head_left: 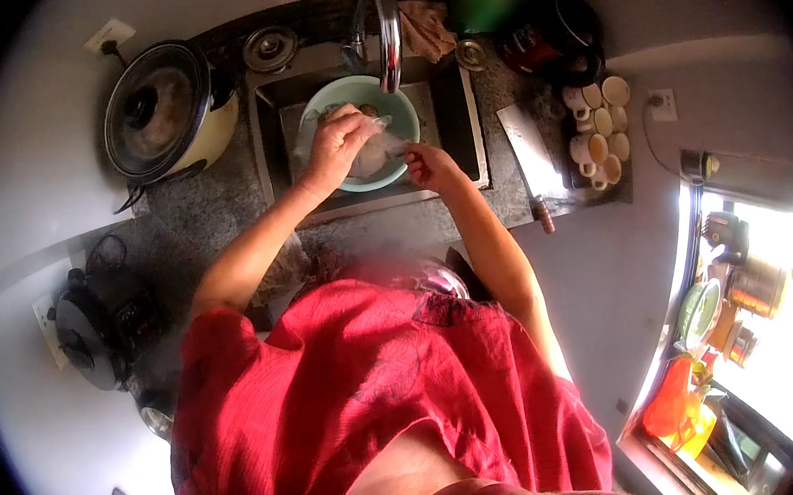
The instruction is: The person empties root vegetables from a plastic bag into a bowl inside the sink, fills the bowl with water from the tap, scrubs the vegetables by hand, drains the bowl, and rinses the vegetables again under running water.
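Over a light green basin (408, 105) in the sink (456, 120), my left hand (342, 139) is closed on a clear plastic bag (371, 155). My right hand (429, 165) pinches the bag's other side at the basin's right rim. The bag hangs between both hands, inside the basin. Something brownish and round lies behind my left hand in the basin, too small to name. A chrome faucet (387, 31) arches above the basin.
A cleaver (532, 155) lies on the counter right of the sink, beside several mugs (601, 126). To the left stands a lidded slow cooker (163, 112). A dark electric cooker (101, 320) sits lower left. A brown cloth (427, 30) hangs behind the sink.
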{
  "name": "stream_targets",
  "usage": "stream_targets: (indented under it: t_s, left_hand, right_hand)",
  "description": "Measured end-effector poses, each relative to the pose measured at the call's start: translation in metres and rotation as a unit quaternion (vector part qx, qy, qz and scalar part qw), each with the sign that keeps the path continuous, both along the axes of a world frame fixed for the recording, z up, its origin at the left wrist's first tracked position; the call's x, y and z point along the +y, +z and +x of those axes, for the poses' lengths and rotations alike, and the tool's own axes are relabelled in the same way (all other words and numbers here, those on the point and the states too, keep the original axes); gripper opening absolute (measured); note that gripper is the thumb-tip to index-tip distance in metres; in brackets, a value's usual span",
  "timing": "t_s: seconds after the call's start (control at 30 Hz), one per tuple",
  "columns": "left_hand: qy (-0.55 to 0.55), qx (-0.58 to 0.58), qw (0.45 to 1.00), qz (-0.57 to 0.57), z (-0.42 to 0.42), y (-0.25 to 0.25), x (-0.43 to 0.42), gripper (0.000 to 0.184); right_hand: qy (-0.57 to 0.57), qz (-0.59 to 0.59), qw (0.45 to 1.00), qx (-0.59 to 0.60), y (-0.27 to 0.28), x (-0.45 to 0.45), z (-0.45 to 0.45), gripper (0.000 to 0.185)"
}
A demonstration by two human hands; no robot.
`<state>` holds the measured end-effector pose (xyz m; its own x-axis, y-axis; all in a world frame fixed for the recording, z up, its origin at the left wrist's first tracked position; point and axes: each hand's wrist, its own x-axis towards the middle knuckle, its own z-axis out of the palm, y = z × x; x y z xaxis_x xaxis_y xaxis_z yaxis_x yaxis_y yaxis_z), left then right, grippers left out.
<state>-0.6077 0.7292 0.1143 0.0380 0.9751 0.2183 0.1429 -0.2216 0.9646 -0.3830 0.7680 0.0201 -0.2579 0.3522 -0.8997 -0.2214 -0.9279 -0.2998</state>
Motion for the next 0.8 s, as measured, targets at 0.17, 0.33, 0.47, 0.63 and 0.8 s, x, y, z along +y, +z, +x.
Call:
stream_targets:
  t_s: [0.17,0.33,0.47,0.63,0.8]
  left_hand:
    - [0.085,-0.001,0.996,-0.008,-0.025,-0.003,0.002,0.012]
    - [0.171,-0.130,0.972,-0.093,-0.068,-0.019,0.011,0.027]
    - [0.181,-0.190,0.956,-0.134,-0.072,-0.043,0.024,0.027]
    - [0.106,-0.173,0.972,-0.118,-0.058,-0.026,0.019,0.033]
    - [0.028,-0.117,0.991,-0.061,-0.038,0.035,0.016,0.034]
  right_hand:
    - [-0.033,0.126,0.991,0.022,0.016,-0.005,-0.018,0.018]
    - [0.045,0.371,0.927,-0.015,0.089,-0.010,-0.052,0.025]
    - [-0.009,0.370,0.929,0.013,0.105,0.009,-0.038,0.019]
    - [-0.112,0.369,0.923,-0.022,0.152,-0.022,-0.024,0.022]
    - [-0.111,0.419,0.899,-0.061,0.144,-0.023,0.009,0.021]
